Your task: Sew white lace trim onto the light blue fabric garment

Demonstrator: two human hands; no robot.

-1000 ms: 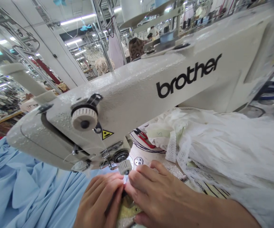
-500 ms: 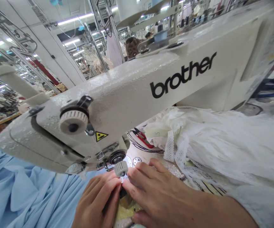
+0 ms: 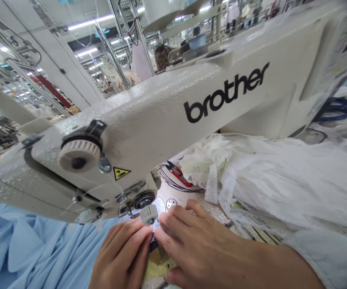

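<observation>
A white sewing machine [image 3: 149, 124] fills the middle of the view, its needle end just above my fingers. My left hand [image 3: 122, 249] is closed, fingers pressed together and tips under the pale ridged knob [image 3: 148, 214]. My right hand [image 3: 191, 241] meets it from the right, with index finger and thumb bent in a pinch and the other fingers curled. A small bright white bit shows between the fingertips, too little of it to name. Light blue fabric [image 3: 35, 249] lies in folds to the left of my left hand. The needle itself is hidden.
White lace-trimmed fabric [image 3: 276, 176] is heaped under the machine's arm on the right. Red-handled thread snips [image 3: 178, 174] lie beside dark cords behind my right hand. Blue-handled scissors [image 3: 337, 108] rest at the far right. A thread stand [image 3: 143, 36] rises behind the machine.
The view has shifted slightly, so the machine sits a little further left. A loose thread now shows across the machine's head. Both hands keep nearly the same place and pose.
</observation>
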